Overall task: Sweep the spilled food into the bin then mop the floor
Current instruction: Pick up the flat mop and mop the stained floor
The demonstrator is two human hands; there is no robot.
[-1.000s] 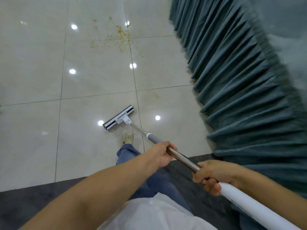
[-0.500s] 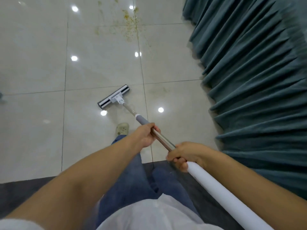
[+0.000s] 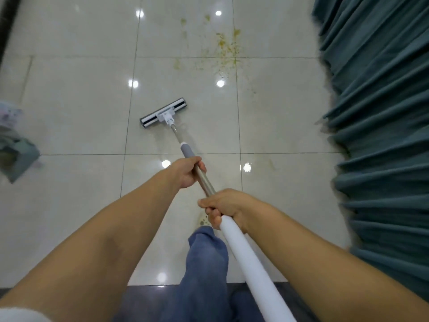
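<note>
Glossy tiled floor [image 3: 69, 101] meets a pleated teal curtain [image 3: 383, 112] on the right. The mop [image 3: 246, 259] slants down, its head [image 3: 163, 112] flat on the tiles, well short of the yellowish spilled food [image 3: 226, 49]. The right grip [image 3: 222, 206] and the left grip [image 3: 186, 171] are both clamped round the mop's shaft.

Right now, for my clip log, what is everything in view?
mop: one, white-grey head, steel and white handle, on tile short of the stain
food stain: one patch, yellow-brown, far tiles near curtain
floor tiles: many, glossy cream, throughout
curtain: one, teal, pleated, right side
rug: one, dark grey, bottom edge
blurred object: one, teal, left edge, unidentifiable
trouser leg: one, blue, bottom centre
left hand: one, fingers grip steel handle
right hand: one, fingers grip handle where white sleeve begins
</note>
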